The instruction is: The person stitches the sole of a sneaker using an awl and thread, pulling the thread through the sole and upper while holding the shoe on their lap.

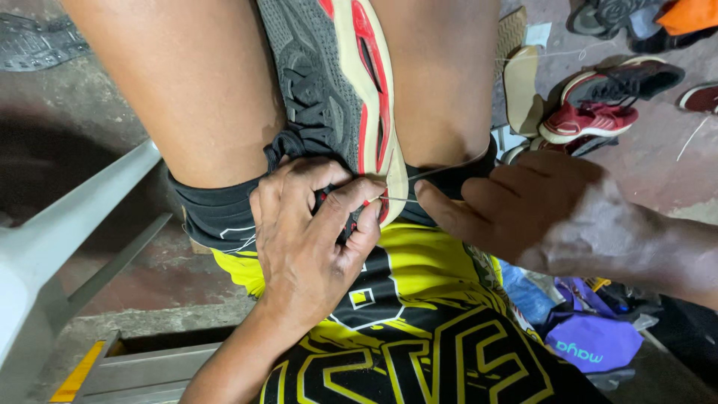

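Grey mesh sneaker (329, 82) with a cream-and-red sole sits clamped between the person's bare knees, heel end toward the lap. Left hand (310, 236) is curled tight around the heel, fingers closed on the upper, thumb pressing at the sole edge. Right hand (538, 213) is beside it, fingers pinched narrow on a thin needle or awl (396, 199) that meets the sole's rim; a pale thread (449, 168) runs from there across the knee. Can't tell how deep the tip goes. Black shorts and a yellow-and-black shirt (419, 337) fill the lap. On the concrete floor to the right, well apart: red sneakers (591, 120), a loose tan insole (522, 86), a purple bag (594, 340). Grey metal frame (75, 217) at left.
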